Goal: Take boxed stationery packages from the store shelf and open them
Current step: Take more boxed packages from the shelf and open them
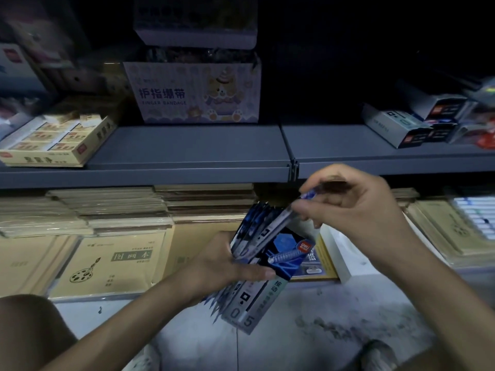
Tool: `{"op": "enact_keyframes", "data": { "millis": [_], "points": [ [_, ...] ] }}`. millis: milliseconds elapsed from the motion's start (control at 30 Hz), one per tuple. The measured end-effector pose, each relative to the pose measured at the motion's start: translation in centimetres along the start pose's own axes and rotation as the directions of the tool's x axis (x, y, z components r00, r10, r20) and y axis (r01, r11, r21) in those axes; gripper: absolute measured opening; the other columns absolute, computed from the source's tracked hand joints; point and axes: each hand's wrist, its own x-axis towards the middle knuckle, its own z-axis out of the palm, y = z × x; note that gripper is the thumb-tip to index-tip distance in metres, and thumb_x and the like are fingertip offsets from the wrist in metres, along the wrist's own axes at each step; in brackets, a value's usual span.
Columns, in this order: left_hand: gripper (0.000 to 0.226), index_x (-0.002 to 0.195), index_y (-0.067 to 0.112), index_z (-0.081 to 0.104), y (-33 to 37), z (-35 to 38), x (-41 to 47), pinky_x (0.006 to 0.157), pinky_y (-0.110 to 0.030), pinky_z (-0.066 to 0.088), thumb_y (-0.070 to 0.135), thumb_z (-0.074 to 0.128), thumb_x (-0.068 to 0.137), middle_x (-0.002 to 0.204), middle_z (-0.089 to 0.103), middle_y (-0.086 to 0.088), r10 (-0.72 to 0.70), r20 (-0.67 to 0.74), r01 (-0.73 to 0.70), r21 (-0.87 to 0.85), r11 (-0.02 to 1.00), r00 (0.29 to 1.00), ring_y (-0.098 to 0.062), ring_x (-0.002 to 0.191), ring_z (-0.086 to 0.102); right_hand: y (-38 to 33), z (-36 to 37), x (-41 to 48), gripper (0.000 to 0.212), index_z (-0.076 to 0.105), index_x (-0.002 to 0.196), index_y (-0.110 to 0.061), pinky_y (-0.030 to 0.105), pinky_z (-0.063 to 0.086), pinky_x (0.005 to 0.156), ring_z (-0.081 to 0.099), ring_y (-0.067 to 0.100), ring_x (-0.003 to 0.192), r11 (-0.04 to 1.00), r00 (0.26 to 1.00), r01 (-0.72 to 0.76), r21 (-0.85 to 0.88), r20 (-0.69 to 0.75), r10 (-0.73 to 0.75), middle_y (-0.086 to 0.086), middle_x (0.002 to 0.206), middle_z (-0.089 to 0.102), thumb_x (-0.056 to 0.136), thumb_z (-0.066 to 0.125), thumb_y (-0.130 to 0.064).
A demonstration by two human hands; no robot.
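Observation:
My left hand [227, 263] grips a dark blue and grey pen refill box [267, 263] held in front of the lower shelf, its top end open with blue-tipped refills [257, 218] poking out. The thumb lies across the box's face. My right hand [353, 207] is just above and right of the open end, pinching one blue refill [308, 196] between thumb and fingers. More boxes of the same kind [412, 124] lie on the grey upper shelf [187, 153] at the right.
A finger bandage carton [195, 95] stands at the middle of the upper shelf, an eraser box [53, 140] at its left. Stacks of tan drawing books [107, 263] fill the lower shelf. A pale floor, my knee and shoes lie below.

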Motion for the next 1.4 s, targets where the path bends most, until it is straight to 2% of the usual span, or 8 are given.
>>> {"op": "enact_keyframes", "data": {
  "millis": [100,433,833,933,1033,1100,1233,1400],
  "points": [
    [0.031,0.096,0.024,0.068,-0.2,0.2,0.1,0.071,-0.026,0.063,0.018,0.090,0.075,0.079,0.078,0.012,-0.026,-0.124,0.029,0.027,0.999,0.992,-0.004,0.075,0.075,-0.4,-1.0,0.0,0.027,0.069,0.091,-0.002,0.025,0.057,0.059,0.070,0.021,0.062,0.998,0.994,-0.014,0.062,-0.105,0.021,0.009,0.077,0.076,0.069,0.083,-0.011],
    [0.041,0.100,0.029,0.074,-2.1,-0.5,0.7,0.062,-0.010,0.052,0.030,0.097,0.066,0.084,0.075,0.024,0.182,-0.473,-0.086,0.217,0.972,0.862,0.006,0.078,0.071,-0.8,-5.1,-0.9,0.037,0.069,0.089,0.002,0.031,0.055,0.057,0.063,0.026,0.057,0.999,0.916,-0.046,0.028,-0.397,0.054,0.016,0.076,0.071,0.067,0.086,-0.022],
    [0.050,0.110,0.044,0.064,-1.8,0.6,0.3,0.066,-0.003,0.044,0.031,0.093,0.072,0.090,0.068,0.035,0.411,-0.461,-0.178,0.467,0.866,0.787,0.013,0.087,0.065,0.4,-2.4,-1.5,0.022,0.063,0.081,-0.006,0.023,0.047,0.046,0.053,0.015,0.046,0.980,0.939,-0.114,-0.163,-0.341,0.052,0.008,0.059,0.062,0.079,0.085,-0.007],
    [0.048,0.113,0.040,0.067,-1.8,1.1,0.4,0.067,-0.003,0.045,0.033,0.092,0.073,0.092,0.069,0.033,0.425,-0.461,-0.186,0.478,0.859,0.779,0.010,0.088,0.066,1.4,-1.0,-1.3,0.031,0.062,0.082,-0.013,0.023,0.049,0.054,0.055,0.007,0.058,0.941,0.955,-0.168,-0.293,-0.283,0.082,0.002,0.071,0.064,0.073,0.091,-0.019],
    [0.048,0.114,0.040,0.068,-1.9,1.9,0.4,0.070,-0.007,0.049,0.034,0.092,0.073,0.095,0.071,0.029,0.439,-0.448,-0.210,0.473,0.855,0.779,0.008,0.091,0.067,2.7,0.0,-1.1,0.043,0.061,0.085,-0.017,0.037,0.059,0.071,0.065,0.020,0.074,0.886,0.948,-0.280,-0.370,-0.252,0.194,0.003,0.080,0.067,0.062,0.090,-0.040],
    [0.048,0.115,0.040,0.068,-2.0,2.2,0.4,0.070,-0.010,0.052,0.037,0.091,0.073,0.097,0.073,0.028,0.436,-0.451,-0.220,0.454,0.863,0.779,0.007,0.091,0.068,2.9,0.3,-0.9,0.041,0.064,0.088,-0.017,0.042,0.062,0.074,0.070,0.022,0.080,0.879,0.928,-0.352,-0.322,-0.246,0.281,0.004,0.083,0.071,0.062,0.091,-0.035],
    [0.048,0.107,0.048,0.063,-1.8,2.3,0.5,0.067,-0.005,0.047,0.036,0.092,0.071,0.095,0.071,0.033,0.394,-0.491,-0.217,0.379,0.900,0.777,0.010,0.087,0.068,2.5,-0.1,-0.6,0.026,0.070,0.092,-0.008,0.014,0.045,0.049,0.063,0.003,0.056,0.906,0.886,-0.423,-0.003,-0.209,0.413,0.003,0.074,0.074,0.076,0.089,-0.015],
    [0.042,0.103,0.045,0.066,-2.0,2.3,0.3,0.072,-0.018,0.057,0.033,0.092,0.072,0.095,0.073,0.031,0.372,-0.482,-0.222,0.341,0.914,0.793,0.007,0.086,0.070,2.9,-0.2,-0.5,0.021,0.074,0.096,-0.006,0.012,0.042,0.047,0.063,0.001,0.055,0.900,0.888,-0.428,-0.081,-0.227,0.401,0.010,0.081,0.076,0.079,0.086,-0.007]
  ]
}}
